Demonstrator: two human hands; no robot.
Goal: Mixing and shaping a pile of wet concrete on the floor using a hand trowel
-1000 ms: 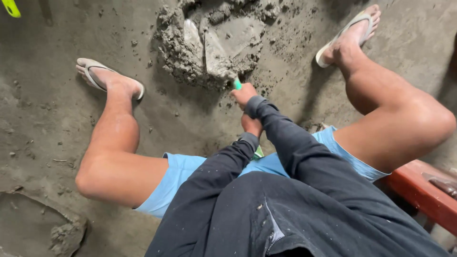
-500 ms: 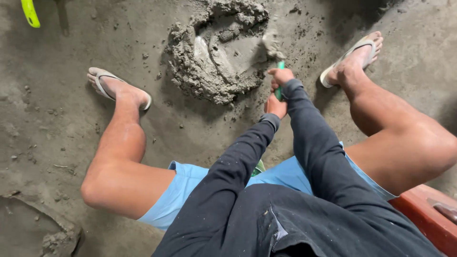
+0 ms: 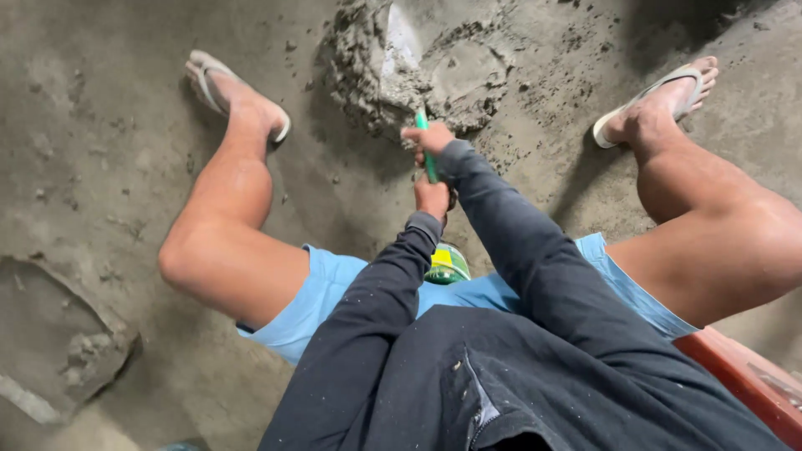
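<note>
Head view, person seated, legs spread, looking down at a grey sandy floor [image 3: 109,167]. Far left: a shallow scooped hollow in the floor [image 3: 50,334] with crumbled clumps at its edge. Next right: left foot in a pale sandal [image 3: 230,92], knee bent outward. Centre top: a heap of wet grey mortar [image 3: 368,75], lumpy on its left flank and smeared smooth on its right. A shovel blade [image 3: 401,42], coated in the same grey mix, lies on the heap, with the green handle [image 3: 426,150] running down from it toward the body. Right hand [image 3: 430,140] closed around the handle just below the heap; left hand [image 3: 432,197] closed around the same handle lower down, just beneath the right hand. Both arms in dark speckled sleeves. Below the hands, between the thighs, a small round green-and-yellow object [image 3: 447,263] sits against light blue shorts [image 3: 334,288]; kind cannot be told. Right: right foot in a pale sandal [image 3: 660,96], well apart from the heap. Far lower right: edge of a red bench [image 3: 743,376].
</note>
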